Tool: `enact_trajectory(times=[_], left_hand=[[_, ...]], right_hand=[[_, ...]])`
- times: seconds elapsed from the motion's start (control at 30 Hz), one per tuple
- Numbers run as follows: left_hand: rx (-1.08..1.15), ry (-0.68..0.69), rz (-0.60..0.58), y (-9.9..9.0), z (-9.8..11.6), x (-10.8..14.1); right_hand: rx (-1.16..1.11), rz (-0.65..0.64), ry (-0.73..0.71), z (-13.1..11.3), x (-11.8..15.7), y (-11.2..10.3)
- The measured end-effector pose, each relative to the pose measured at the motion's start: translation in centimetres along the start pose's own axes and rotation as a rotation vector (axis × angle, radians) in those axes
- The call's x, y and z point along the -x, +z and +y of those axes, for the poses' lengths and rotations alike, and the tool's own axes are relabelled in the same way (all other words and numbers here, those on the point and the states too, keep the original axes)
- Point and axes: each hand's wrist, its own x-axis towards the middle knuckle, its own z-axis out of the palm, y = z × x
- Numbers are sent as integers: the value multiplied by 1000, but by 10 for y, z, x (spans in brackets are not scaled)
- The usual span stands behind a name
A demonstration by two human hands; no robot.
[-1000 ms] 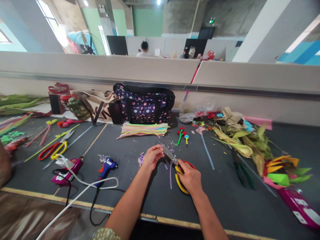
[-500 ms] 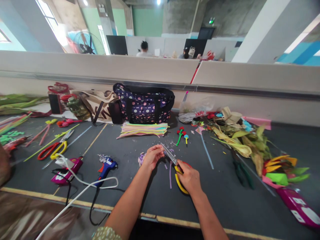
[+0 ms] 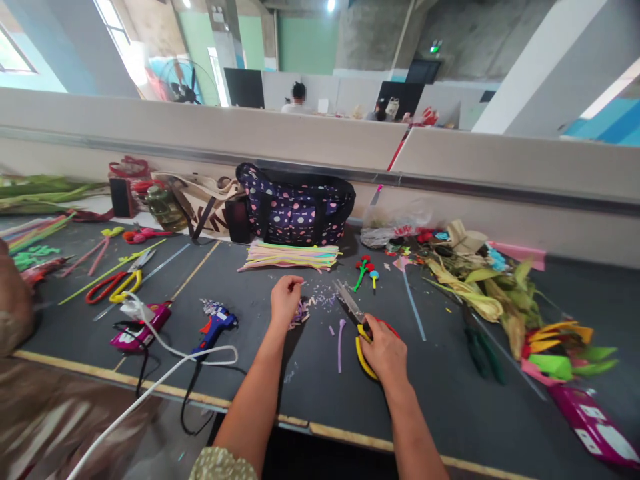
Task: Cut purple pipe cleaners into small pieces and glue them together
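My right hand (image 3: 385, 347) grips a pair of scissors (image 3: 353, 303) with red and yellow handles. Their blades are slightly apart and point away over small clippings. To the left, my left hand (image 3: 286, 300) is closed with the fingertips together; whatever it may hold is too small or hidden to name. Beside and partly behind it lies a pile of short purple pieces (image 3: 300, 313). A lone purple strip (image 3: 341, 345), thicker at its far end, rests on the dark table (image 3: 320, 400) between my hands.
Beyond my hands lie a bundle of pastel pipe cleaners (image 3: 290, 256) and a red-and-green pipe-cleaner flower (image 3: 363, 270). A blue glue gun (image 3: 216, 330) and white cable (image 3: 165, 380) are left. Dried husks (image 3: 480, 293) and pliers (image 3: 483, 350) lie right. Another person's arm (image 3: 14, 293) is at far left.
My left hand has moved left, away from the scissor blades, to beside the purple pile. The scissors have come away from it and their blades show apart. The view has shifted slightly.
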Motion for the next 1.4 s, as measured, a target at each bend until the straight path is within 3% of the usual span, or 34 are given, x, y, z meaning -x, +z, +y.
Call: enact_trajectory(times=[0.07, 0.17, 0.27, 0.5, 0.67, 0.77, 0.93, 1.03, 1.1, 1.23, 1.4], left_hand=[[-262, 83, 6, -8, -1, -2], [-427, 53, -97, -14, -6, -4], [-347, -8, -172, -16, -12, -7], [19, -40, 61, -18, -18, -13], [82, 67, 80, -9, -5, -6], [83, 142, -26, 3, 8, 6], [-19, 473, -388, 24, 26, 34], [-33, 590, -555, 34, 27, 43], [-29, 600, -571, 37, 25, 44], [-80, 516, -486, 32, 20, 36], [-358, 474, -660, 10, 16, 24]], right_hand=[[-9, -5, 10, 1, 0, 0], [-39, -14, 40, 3, 0, 2], [-81, -19, 62, 5, -1, 3], [-127, 5, 101, 8, -1, 3], [-92, 7, 95, 9, -1, 5], [-49, 9, 88, 9, -1, 3], [28, 11, 60, 6, 0, 1], [52, 15, 56, 5, 0, 1], [51, 11, 55, 5, 0, 1], [51, -9, 119, 6, -2, 1], [-10, -56, 222, 7, -3, -1]])
